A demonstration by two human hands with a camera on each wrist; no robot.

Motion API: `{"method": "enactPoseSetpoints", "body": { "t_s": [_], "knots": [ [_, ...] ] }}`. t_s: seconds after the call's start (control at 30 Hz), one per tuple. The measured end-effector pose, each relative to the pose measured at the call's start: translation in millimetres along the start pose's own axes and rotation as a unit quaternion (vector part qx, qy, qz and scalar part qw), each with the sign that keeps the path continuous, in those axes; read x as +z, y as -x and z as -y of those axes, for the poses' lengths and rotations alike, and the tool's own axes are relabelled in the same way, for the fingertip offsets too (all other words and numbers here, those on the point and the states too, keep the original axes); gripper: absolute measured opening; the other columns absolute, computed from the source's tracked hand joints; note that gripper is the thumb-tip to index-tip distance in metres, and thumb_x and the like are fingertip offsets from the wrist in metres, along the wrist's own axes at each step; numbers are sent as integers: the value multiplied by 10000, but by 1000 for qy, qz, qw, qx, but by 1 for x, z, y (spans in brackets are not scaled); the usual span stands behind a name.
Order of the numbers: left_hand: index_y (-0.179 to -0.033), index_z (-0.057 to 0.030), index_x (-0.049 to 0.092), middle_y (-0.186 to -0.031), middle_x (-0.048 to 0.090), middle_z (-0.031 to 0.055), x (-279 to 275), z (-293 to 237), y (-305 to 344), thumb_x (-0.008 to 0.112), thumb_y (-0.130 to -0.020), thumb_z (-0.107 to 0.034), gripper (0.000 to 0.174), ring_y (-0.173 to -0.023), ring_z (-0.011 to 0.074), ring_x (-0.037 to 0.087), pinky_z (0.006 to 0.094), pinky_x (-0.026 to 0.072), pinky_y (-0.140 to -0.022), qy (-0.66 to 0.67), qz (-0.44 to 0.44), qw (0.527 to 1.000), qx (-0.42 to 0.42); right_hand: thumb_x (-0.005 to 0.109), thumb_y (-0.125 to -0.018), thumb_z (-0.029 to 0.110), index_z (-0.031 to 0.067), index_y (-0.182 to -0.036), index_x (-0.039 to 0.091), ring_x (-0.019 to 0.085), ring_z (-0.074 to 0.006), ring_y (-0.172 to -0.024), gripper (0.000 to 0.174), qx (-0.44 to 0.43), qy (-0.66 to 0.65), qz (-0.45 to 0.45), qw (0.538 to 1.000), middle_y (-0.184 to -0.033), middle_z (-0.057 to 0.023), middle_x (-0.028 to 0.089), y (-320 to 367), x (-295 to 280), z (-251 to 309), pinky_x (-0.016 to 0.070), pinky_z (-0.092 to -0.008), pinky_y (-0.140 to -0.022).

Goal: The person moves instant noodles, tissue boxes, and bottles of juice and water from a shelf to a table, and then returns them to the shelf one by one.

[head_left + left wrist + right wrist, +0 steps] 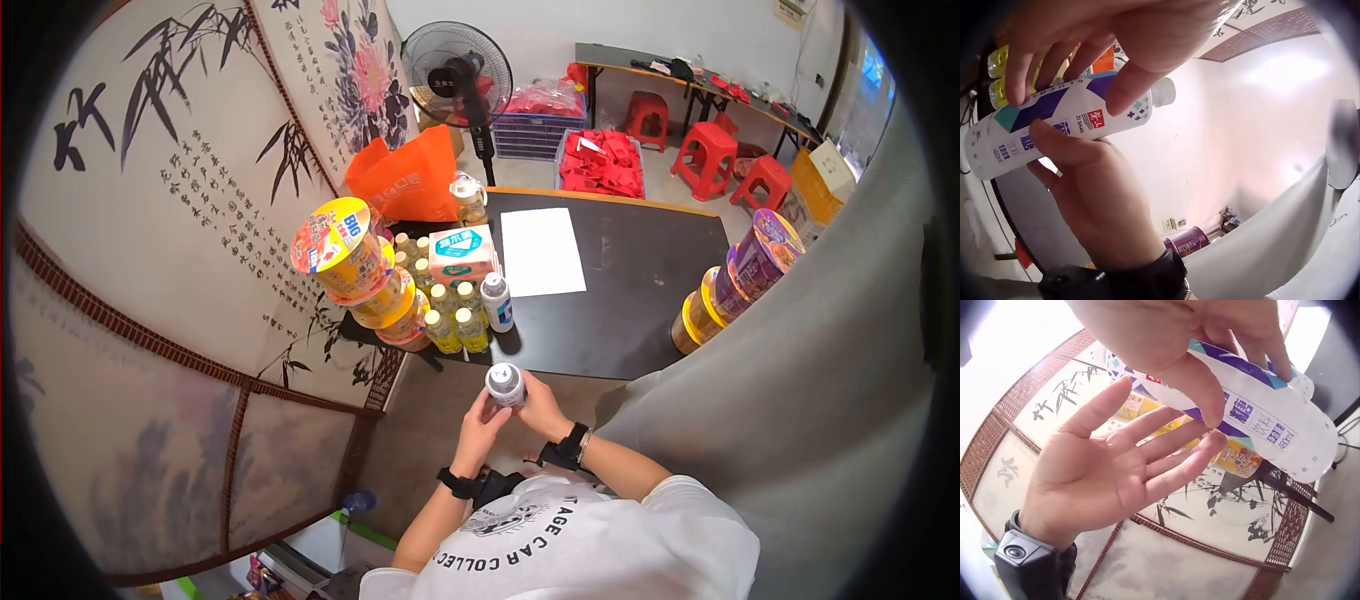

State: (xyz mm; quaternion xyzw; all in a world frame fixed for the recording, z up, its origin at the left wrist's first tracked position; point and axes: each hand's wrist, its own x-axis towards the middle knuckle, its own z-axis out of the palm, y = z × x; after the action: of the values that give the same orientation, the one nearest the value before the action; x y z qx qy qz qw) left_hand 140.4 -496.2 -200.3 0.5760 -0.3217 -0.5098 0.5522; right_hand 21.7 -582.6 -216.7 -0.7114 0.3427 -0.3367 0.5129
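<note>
A white bottle with purple and teal patches is in front of the torso, off the table. The right hand grips it, thumb on one side and fingers round the other. The left hand lies against or just beside the bottle with its fingers extended and palm facing it; exact contact is unclear. In the left wrist view its thumb and fingertips overlap the label. A similar bottle stands on the table near its front edge.
On the black table are yellow-green bottles, a pink-white box, stacked noodle tubs, a white sheet, an orange bag and, at right, purple and yellow tubs. A fan stands behind.
</note>
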Motion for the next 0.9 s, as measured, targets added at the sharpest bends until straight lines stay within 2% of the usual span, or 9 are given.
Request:
{"method": "enactPoseSetpoints", "body": {
  "t_s": [0.2, 0.27, 0.4, 0.47, 0.53, 0.6, 0.7, 0.77, 0.9],
  "knots": [
    [-1347, 7, 372, -1269, 498, 120, 3, 1, -38, 630, -825, -74, 588, -1117, 178, 499, 301, 399, -949, 3, 21, 999, -41, 678, -662, -41, 28, -1186, 512, 600, -296, -1012, 554, 15, -2, -58, 998, -1070, -169, 620, -20, -2, -33, 471, -362, -848],
    [-1348, -1, 376, -1270, 498, 114, 1, -1, -49, 629, -824, -72, 586, -1115, 174, 498, 300, 400, -944, 6, 30, 999, -45, 673, -655, -50, 38, -1177, 508, 572, -338, -1045, 554, 37, 1, -47, 998, -1106, -176, 603, -32, -3, -33, 453, -366, -869],
    [-1351, -39, 387, -1247, 512, 96, -6, 0, -80, 627, -820, -72, 583, -1101, 169, 498, 298, 401, -930, -12, 44, 997, -58, 671, -657, -52, 41, -1159, 520, 584, -329, -1029, 532, 20, 21, -75, 997, -1074, -172, 617, -56, 4, -44, 459, -359, -854],
    [-1353, -50, 390, -1240, 514, 91, -14, 5, -98, 625, -818, -70, 584, -1096, 169, 498, 297, 401, -927, -4, 46, 997, -64, 672, -660, -52, 42, -1152, 525, 591, -316, -1024, 522, 33, 29, -88, 995, -1061, -168, 622, -68, 10, -51, 461, -354, -851],
    [-1369, -60, 363, -1253, 497, 95, -22, 11, -115, 615, -812, -59, 613, -1090, 167, 497, 297, 402, -925, -52, 76, 992, -86, 675, -660, -49, 43, -1152, 525, 596, -310, -1017, 522, 41, 33, -95, 994, -1055, -165, 625, -79, 16, -59, 462, -352, -846],
    [-1379, -64, 342, -1268, 483, 99, -27, 15, -125, 608, -808, -47, 630, -1093, 166, 494, 297, 404, -925, -47, 69, 994, -74, 678, -661, -46, 44, -1152, 526, 601, -305, -1011, 522, 49, 37, -103, 993, -1050, -163, 627, -89, 21, -67, 463, -351, -842],
    [-1394, -67, 308, -1302, 449, 108, -32, 19, -136, 595, -802, -19, 659, -1108, 166, 484, 297, 404, -927, -31, 69, 995, -65, 700, -652, -20, 43, -1145, 518, 599, -336, -997, 529, 54, 28, -118, 991, -1046, -179, 623, -100, 26, -75, 471, -370, -826],
    [-1399, -67, 294, -1321, 430, 112, -33, 22, -141, 588, -800, -4, 671, -1120, 168, 477, 298, 404, -930, -16, 74, 995, -68, 719, -644, 8, 34, -1133, 508, 586, -375, -989, 533, 69, 70, -123, 988, -1033, -201, 617, -105, 27, -74, 473, -398, -810],
    [-1402, -61, 285, -1362, 386, 112, -31, 18, -147, 571, -796, 31, 676, -1150, 183, 460, 306, 403, -939, 46, 73, 994, -67, 725, -644, 27, 19, -1120, 498, 572, -402, -981, 527, 54, 69, -134, 987, -1014, -215, 613, -114, 29, -83, 472, -419, -796]
  ]
}}
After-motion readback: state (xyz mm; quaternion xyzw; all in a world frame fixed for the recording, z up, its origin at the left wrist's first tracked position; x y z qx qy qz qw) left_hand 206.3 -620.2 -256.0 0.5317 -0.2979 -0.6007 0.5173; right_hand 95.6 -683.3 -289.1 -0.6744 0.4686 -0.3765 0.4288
